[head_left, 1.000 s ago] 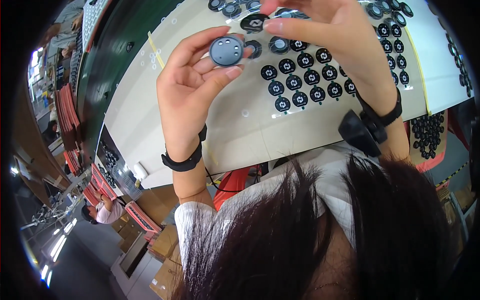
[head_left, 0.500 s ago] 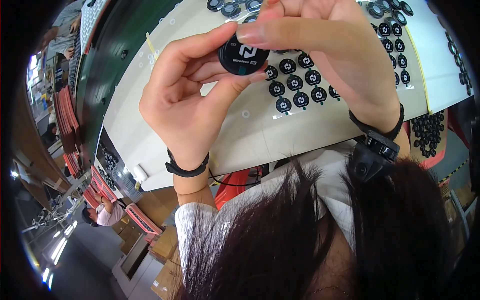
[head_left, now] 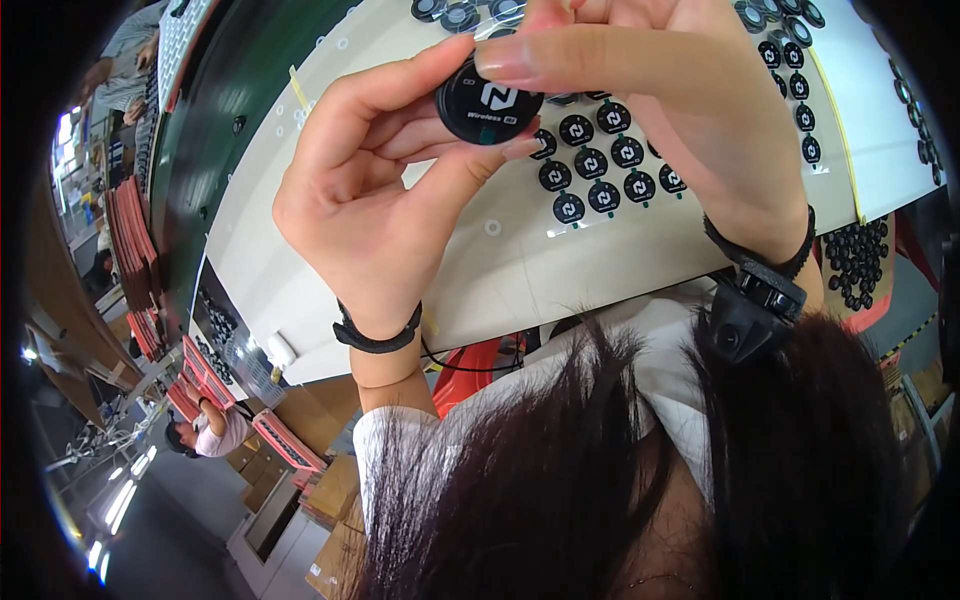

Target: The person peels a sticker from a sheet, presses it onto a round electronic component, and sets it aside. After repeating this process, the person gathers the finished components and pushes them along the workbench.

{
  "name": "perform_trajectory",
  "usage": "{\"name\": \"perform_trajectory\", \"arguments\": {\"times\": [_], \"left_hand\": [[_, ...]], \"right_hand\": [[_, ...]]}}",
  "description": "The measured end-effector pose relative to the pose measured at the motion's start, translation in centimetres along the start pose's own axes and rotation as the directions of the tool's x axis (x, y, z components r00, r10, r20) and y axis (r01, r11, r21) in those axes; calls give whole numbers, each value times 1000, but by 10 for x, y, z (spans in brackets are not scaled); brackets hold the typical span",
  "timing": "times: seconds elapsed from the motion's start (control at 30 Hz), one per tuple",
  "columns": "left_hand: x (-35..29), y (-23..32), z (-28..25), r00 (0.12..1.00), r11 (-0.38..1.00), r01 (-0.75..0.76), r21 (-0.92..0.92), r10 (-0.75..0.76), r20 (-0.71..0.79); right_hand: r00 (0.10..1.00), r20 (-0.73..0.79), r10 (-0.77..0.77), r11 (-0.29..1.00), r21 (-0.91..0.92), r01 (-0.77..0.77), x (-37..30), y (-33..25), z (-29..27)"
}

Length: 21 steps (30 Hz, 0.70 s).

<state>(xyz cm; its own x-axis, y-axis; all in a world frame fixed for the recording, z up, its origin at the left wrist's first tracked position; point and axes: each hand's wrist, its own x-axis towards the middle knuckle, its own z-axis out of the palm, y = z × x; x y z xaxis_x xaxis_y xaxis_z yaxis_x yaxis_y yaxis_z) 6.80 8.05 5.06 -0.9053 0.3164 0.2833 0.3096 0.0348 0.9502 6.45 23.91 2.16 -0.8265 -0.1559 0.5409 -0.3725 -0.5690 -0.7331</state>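
A round black disc (head_left: 478,112) with a white logo and a small green tab at its lower edge is held up over the work table (head_left: 470,275). My left hand (head_left: 365,205) grips it by the rim, fingers above and behind, thumb below. The thumb of my right hand (head_left: 680,110) lies on the disc's upper right face; its other fingers are partly hidden at the top of the picture. Below and to the right of the disc lies a clear sheet of round black stickers (head_left: 590,163) with green tabs, partly covered by my right hand.
More stickers (head_left: 804,118) lie right of my right hand. Black ring-like discs (head_left: 460,17) sit at the far edge. A tray of black parts (head_left: 855,265) stands at the right. Beyond the table runs a green surface (head_left: 240,90). A co-worker (head_left: 212,430) is at the far left.
The disc has shifted slightly up and right in my hands. My right thumb stays on its face, and the right wrist has moved slightly right and down.
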Motion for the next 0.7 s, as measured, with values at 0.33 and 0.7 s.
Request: {"name": "perform_trajectory", "arguments": {"times": [0.33,0.7], "left_hand": [[1,1,2,997,998,21,56,-16,-76],[8,-3,0,998,1000,-17,-13,17,-58]], "right_hand": [[823,-260,505,838,374,-397,5,-22,18],[850,-275,449,893,173,-416,10,-10,15]]}}
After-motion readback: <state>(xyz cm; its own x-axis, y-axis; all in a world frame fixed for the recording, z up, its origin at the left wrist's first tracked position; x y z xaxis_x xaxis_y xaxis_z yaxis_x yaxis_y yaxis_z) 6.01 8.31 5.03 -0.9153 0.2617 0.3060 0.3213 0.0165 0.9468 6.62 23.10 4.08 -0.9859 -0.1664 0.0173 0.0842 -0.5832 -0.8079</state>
